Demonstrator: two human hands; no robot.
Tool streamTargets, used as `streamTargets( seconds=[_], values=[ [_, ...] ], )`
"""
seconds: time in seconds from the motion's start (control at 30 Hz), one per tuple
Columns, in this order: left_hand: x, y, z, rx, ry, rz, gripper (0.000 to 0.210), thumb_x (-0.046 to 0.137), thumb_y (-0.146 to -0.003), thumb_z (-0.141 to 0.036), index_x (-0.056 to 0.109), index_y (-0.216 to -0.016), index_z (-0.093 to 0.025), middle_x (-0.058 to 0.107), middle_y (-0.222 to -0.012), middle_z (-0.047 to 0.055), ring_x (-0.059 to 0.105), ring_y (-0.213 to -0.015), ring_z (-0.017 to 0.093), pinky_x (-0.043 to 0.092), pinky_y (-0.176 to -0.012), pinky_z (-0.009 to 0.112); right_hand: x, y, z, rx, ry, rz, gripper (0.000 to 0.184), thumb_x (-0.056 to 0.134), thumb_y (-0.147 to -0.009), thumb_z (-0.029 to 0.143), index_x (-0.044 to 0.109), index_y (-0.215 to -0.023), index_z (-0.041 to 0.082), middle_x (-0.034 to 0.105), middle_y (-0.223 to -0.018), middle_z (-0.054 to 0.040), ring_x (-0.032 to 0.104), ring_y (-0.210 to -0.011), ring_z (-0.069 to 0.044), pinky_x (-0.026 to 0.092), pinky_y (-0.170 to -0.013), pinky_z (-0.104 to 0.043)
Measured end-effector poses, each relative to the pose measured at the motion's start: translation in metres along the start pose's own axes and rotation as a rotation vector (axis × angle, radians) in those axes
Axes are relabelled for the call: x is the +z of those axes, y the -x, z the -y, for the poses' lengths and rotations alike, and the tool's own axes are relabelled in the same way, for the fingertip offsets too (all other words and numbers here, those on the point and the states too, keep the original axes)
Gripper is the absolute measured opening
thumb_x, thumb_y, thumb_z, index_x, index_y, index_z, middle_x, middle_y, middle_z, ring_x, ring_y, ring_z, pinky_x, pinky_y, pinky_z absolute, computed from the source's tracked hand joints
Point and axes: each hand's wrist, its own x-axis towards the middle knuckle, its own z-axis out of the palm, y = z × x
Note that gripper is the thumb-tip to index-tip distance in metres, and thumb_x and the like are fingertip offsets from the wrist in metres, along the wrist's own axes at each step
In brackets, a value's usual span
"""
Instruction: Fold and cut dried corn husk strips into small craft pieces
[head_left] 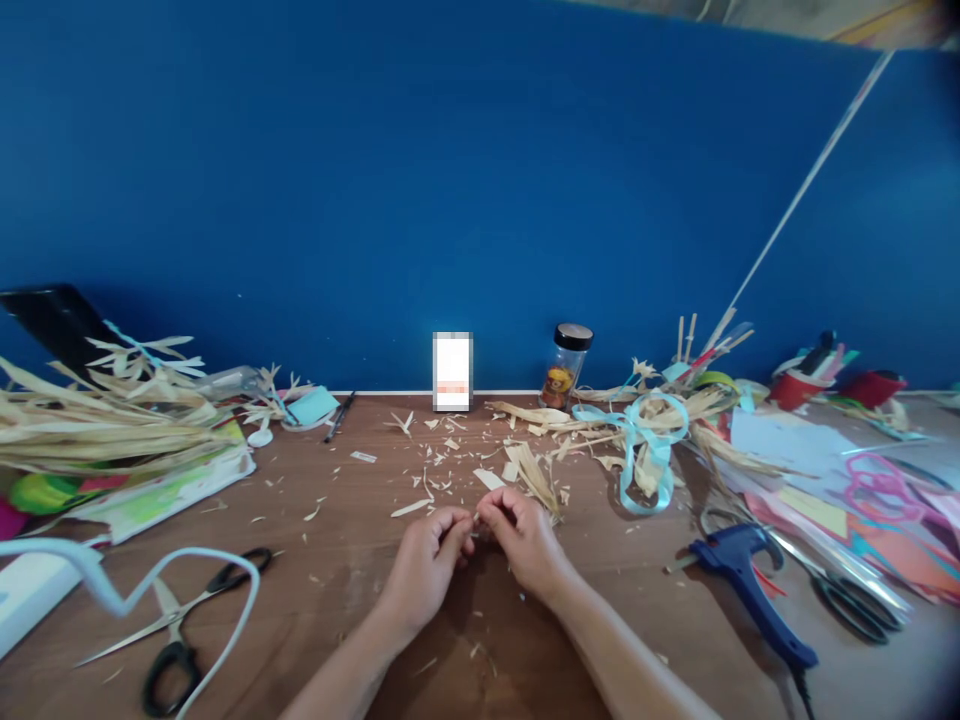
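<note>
My left hand (436,562) and my right hand (520,538) meet over the middle of the brown table (330,590). On both, the thumb and fingers are pinched together, with the fingertips almost touching. Whatever small thing lies between them is mostly covered by the fingers, and I cannot make it out. Just beyond my right hand are pale dried husk strips (534,478). A thin cream husk piece (412,508) lies close to my left hand. Small husk scraps (442,455) are scattered behind both hands.
On the left lie open black-handled scissors (174,622), a pale blue cable (247,600) and a husk pile (112,420). To the right are a blue glue gun (750,590), light blue ribbon (651,450) and coloured papers (900,550). A black-lidded jar (568,365) stands against the blue wall (450,180).
</note>
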Motion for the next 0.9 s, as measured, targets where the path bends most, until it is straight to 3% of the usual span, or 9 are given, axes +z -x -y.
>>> streamTargets(
  seconds=[0.17,0.5,0.73,0.9],
  values=[
    [0.002,-0.003,0.005,-0.106,0.234,0.015,0.023,0.048,-0.079,-0.035,0.056,-0.070,-0.016,0.052,-0.058,-0.003,0.048,-0.051,0.010,0.038,-0.054,0.021,-0.001,-0.004,-0.005,0.076,-0.267,0.112,0.021,0.054,-0.078,0.032,0.062,-0.089,0.016,0.059,-0.070,0.0000,0.050,-0.060,-0.010,0.040,-0.057,-0.021],
    [0.002,-0.003,0.002,-0.237,0.393,0.063,0.027,0.053,-0.075,-0.038,0.053,-0.062,-0.015,0.050,-0.053,-0.004,0.044,-0.045,0.007,0.032,-0.048,0.019,-0.002,-0.003,-0.003,0.094,-0.365,0.128,0.020,0.062,-0.072,0.034,0.064,-0.078,0.015,0.059,-0.065,0.0008,0.048,-0.057,-0.009,0.039,-0.055,-0.020],
    [0.005,-0.001,0.007,-0.239,0.460,0.069,0.025,0.056,-0.074,-0.036,0.056,-0.064,-0.013,0.054,-0.057,-0.003,0.045,-0.048,0.006,0.036,-0.050,0.019,0.002,0.000,-0.001,0.092,-0.289,0.045,0.018,0.058,-0.076,0.033,0.057,-0.072,0.015,0.053,-0.058,0.0032,0.046,-0.054,-0.009,0.036,-0.053,-0.019],
    [0.005,-0.002,0.002,-0.156,0.302,0.036,0.021,0.059,-0.072,-0.034,0.064,-0.072,-0.013,0.060,-0.062,0.000,0.050,-0.053,0.009,0.040,-0.053,0.020,0.010,0.002,-0.007,0.101,-0.364,0.045,0.020,0.052,-0.080,0.037,0.051,-0.075,0.017,0.052,-0.059,0.0041,0.050,-0.054,-0.010,0.039,-0.055,-0.021]
  ],
)
